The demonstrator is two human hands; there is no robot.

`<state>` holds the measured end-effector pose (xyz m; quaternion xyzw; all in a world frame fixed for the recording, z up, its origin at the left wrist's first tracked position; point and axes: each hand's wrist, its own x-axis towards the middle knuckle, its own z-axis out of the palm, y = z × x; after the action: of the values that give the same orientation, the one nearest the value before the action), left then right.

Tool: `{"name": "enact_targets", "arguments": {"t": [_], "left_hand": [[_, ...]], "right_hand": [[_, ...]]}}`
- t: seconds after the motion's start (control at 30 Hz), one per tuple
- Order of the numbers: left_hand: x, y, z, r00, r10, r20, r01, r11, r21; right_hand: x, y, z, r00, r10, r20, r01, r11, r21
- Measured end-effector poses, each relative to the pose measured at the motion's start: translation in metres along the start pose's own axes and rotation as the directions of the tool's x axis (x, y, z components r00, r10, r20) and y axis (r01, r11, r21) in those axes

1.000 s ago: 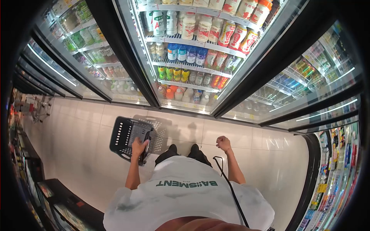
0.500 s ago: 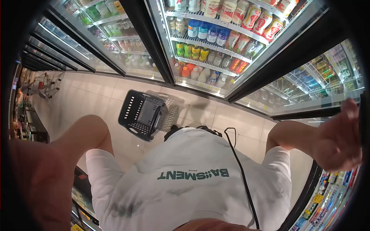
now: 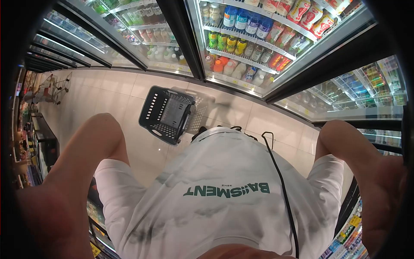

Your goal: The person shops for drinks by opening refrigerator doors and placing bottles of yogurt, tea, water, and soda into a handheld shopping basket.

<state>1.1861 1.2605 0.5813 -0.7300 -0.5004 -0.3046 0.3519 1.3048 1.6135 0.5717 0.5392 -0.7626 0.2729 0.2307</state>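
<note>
Both my arms are raised with elbows bent out to the sides. My left hand (image 3: pixel 45 218) is at the dark left edge of the view, close to the camera; its fingers are hidden. At the right edge is my right hand (image 3: pixel 384 196), also close to the camera, its fingers lost in shadow and cut off by the frame. I see nothing held in either hand. A dark grey shopping basket (image 3: pixel 170 128) with a perforated wall stands on the floor in front of me, apart from both hands. Down my white shirt (image 3: pixel 215 211) runs a black cord (image 3: pixel 282 183).
Glass-fronted coolers line the far side, with bottled drinks (image 3: pixel 246 23) on lit shelves and black door frames (image 3: pixel 183 39) between them. A shopping cart (image 3: pixel 54 90) stands far left on the tiled floor (image 3: pixel 125 90). More stocked shelves (image 3: pixel 345 235) are at lower right.
My right hand has moved down and closer in at the right edge, so its fingers no longer show. The basket and coolers have shifted right and up in view.
</note>
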Motion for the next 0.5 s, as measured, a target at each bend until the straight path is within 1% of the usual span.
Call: {"name": "enact_targets", "arguments": {"t": [0.5], "left_hand": [[-0.010,-0.015,-0.006,0.993,-0.113,0.015,0.113,0.993,-0.013]], "right_hand": [[0.014,0.028,0.012,0.999,0.022,0.037,-0.025,0.996,0.087]]}}
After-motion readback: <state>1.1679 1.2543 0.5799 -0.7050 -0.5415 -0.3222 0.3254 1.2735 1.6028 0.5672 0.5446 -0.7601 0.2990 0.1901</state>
